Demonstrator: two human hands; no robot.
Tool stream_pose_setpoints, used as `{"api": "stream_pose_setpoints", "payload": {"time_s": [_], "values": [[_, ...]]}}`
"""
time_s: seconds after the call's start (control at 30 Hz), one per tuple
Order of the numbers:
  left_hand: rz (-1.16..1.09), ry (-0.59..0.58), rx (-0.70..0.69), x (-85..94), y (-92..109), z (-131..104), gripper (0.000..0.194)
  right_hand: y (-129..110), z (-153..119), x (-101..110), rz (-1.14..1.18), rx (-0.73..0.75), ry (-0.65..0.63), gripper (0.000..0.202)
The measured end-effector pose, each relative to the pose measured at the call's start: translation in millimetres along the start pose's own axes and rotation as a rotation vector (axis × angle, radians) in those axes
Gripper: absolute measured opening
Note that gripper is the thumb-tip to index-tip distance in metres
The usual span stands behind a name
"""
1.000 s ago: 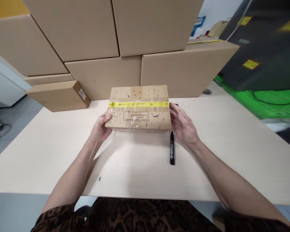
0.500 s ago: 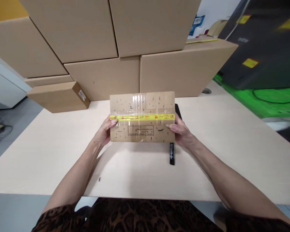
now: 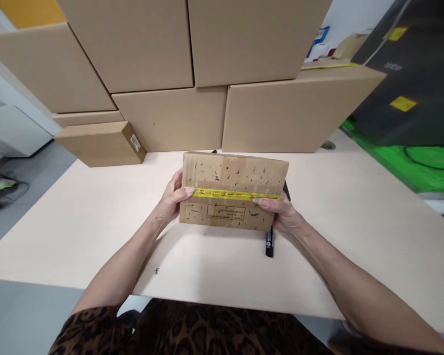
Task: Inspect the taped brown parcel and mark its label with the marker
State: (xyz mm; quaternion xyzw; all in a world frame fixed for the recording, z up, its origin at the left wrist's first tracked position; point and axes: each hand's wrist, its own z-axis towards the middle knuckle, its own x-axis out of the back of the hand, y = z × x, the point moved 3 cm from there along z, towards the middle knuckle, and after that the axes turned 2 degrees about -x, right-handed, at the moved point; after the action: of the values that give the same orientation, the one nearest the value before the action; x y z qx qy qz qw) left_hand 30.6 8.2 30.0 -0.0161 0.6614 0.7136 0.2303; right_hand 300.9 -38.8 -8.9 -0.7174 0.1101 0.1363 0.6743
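Observation:
Between my hands is a cardboard box (image 3: 233, 172), held above the table and tilted slightly down to the right. Black marks, a printed rectangle and a yellow tape strip with red characters cover the side facing me. My left hand (image 3: 172, 199) grips its left end, thumb on the tape. At the right end my right hand (image 3: 283, 209) holds on, its thumb on the front just below the tape. The other fingers are partly hidden behind the box. Below the right end lies a black marker (image 3: 269, 242) on the table (image 3: 222, 276).
Large cardboard boxes (image 3: 270, 118) are stacked along the table's back edge. A smaller flat box (image 3: 99, 148) rests at the back left. Behind the right side stand a dark case (image 3: 425, 79) and a green surface (image 3: 388, 158). A round metal fitting (image 3: 328, 145) is at the back right.
The held box has tilted, its right end now lower. My left thumb lies further along the tape. The whole view has shifted, with the scene further right in the picture.

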Motion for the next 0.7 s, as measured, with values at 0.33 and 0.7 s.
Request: {"api": "stream_pose_setpoints", "payload": {"time_s": [0.33,0.7], "values": [[0.069,-0.163,-0.056,-2.3,7.0,-0.6,0.087,-14.5,1.4,3.8,-0.004,0.057,-0.007,0.082],[0.057,-0.267,0.110,12.2,9.7,0.9,0.097,-11.7,2.6,10.0,0.050,-0.013,0.008,0.060]]}}
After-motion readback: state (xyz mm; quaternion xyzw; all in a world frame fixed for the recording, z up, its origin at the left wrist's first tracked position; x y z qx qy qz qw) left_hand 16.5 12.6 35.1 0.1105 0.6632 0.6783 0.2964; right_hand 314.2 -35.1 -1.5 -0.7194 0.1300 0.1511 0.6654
